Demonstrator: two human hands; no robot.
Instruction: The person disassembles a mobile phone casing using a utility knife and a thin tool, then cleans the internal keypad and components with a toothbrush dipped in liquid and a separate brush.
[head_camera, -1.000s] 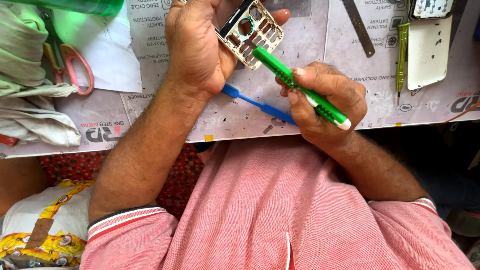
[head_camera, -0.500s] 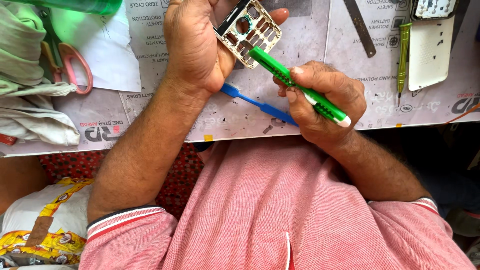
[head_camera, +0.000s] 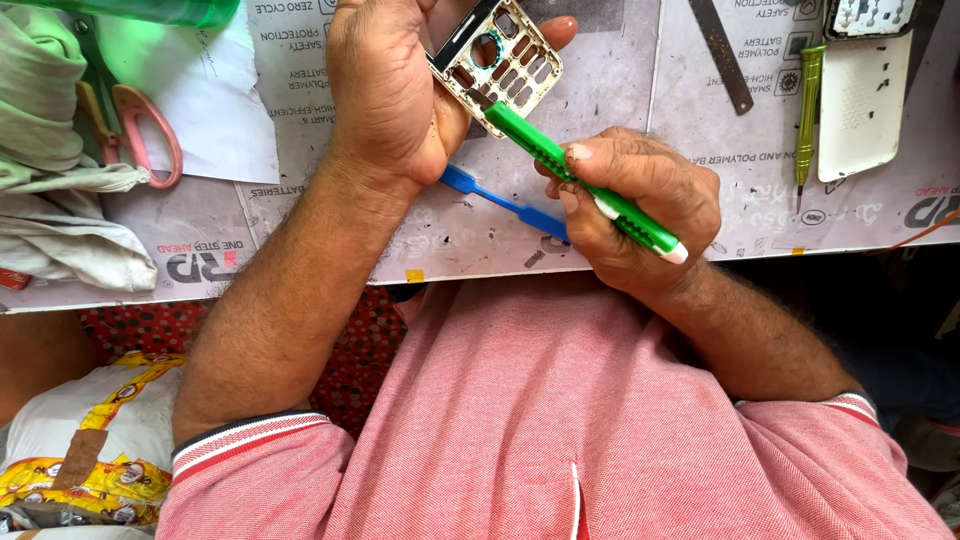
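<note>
While the pink-shirted torso (head_camera: 560, 420) fills the lower frame, the left hand (head_camera: 395, 90) grips a keypad frame (head_camera: 497, 62) at top centre, and the right hand (head_camera: 640, 210) clasps a green tool (head_camera: 580, 180) and a blue pry stick (head_camera: 500, 205). Cloth (head_camera: 50, 160) and scissors (head_camera: 140, 125) lie upper left; a white cover (head_camera: 860, 110) and thin screwdriver (head_camera: 806, 110) upper right.

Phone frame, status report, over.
Left hand holds phone frame. Right hand holds green tool, tip on the frame. Blue pry tool lies beneath.
</note>
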